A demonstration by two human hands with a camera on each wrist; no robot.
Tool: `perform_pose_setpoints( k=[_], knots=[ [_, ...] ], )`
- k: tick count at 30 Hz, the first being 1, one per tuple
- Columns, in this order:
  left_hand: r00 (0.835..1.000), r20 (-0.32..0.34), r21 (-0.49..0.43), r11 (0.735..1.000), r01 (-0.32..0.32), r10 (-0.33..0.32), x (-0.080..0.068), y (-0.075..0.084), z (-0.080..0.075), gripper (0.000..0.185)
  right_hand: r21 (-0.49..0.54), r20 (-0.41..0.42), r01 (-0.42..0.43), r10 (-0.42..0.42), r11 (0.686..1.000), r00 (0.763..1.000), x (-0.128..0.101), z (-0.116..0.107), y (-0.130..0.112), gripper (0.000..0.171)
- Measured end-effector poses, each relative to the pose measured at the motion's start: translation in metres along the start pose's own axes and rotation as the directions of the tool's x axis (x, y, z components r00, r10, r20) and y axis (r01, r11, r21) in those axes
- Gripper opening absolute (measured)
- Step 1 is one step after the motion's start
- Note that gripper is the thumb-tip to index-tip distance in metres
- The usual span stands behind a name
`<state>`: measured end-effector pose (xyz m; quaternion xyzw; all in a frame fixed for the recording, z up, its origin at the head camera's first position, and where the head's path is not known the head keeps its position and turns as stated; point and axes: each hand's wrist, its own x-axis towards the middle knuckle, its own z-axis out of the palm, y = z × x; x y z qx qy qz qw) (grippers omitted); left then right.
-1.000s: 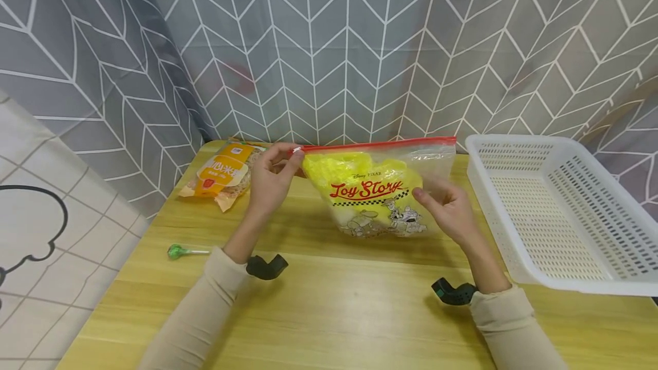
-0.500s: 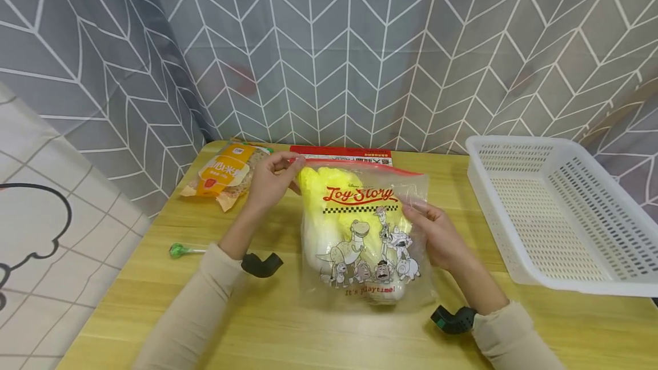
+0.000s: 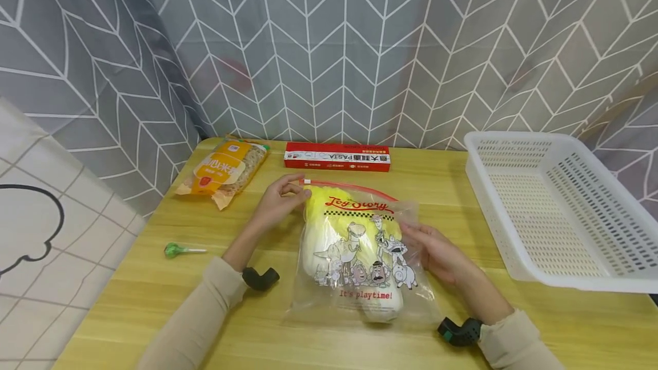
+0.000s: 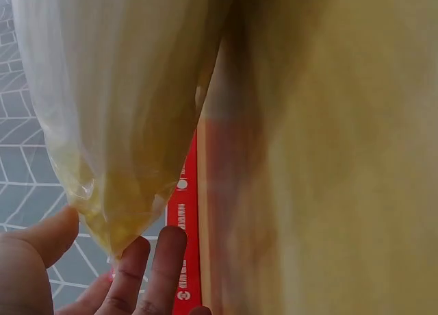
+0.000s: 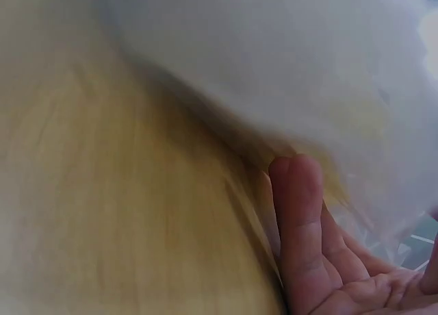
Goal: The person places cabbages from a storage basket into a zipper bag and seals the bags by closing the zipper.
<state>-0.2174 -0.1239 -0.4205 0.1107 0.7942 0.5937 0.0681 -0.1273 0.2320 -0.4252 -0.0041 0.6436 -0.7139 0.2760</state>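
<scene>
Fingers of the left hand [image 3: 277, 201] are pinched on the red zip corner of the printed bag [image 3: 360, 256], while its right edge is touched by the relaxed right hand [image 3: 437, 253]; the bag is laid flat on the tabletop [image 3: 205, 301], long axis running away from the person, zip end farthest.

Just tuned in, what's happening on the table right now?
A person has a clear zip bag with a yellow-leaved cabbage inside lying flat on the wooden table. The left hand pinches the bag's top corner at the red zip strip, and the right hand rests against its right side. A red pasta box, a noodle packet, a green lollipop and a white basket sit around it.
</scene>
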Motion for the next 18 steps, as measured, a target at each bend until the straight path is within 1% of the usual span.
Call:
perform_pose_setpoints(
  k=[4,7,13,16,18],
  knots=[
    [1.000,0.004,-0.050,0.999,-0.004,0.005,-0.0036,-0.0029,0.0012,0.059,0.023,0.037,0.001,-0.002,1.000,0.999,-0.0030,-0.0009,0.0020,0.068],
    [1.000,0.003,-0.064,0.998,-0.013,0.013,-0.0051,-0.0052,0.0019,0.058,0.012,0.030,-0.009,0.009,1.000,0.999,-0.0069,0.0005,0.0025,0.070],
    [1.000,0.000,-0.059,0.998,-0.016,0.016,-0.0057,-0.0073,0.0022,0.056,-0.065,0.047,-0.029,0.033,0.997,0.998,-0.0091,0.0048,0.0024,0.077],
    [1.000,0.002,-0.047,0.999,-0.013,0.013,-0.0067,-0.0073,0.0023,0.056,-0.092,0.058,-0.038,0.044,0.995,0.997,-0.0099,0.0035,0.0026,0.082],
    [1.000,0.004,-0.039,0.999,-0.010,0.010,-0.0078,-0.0061,0.0023,0.056,-0.102,0.062,-0.052,0.058,0.993,0.996,-0.0101,0.0007,0.0018,0.081]
  ],
)
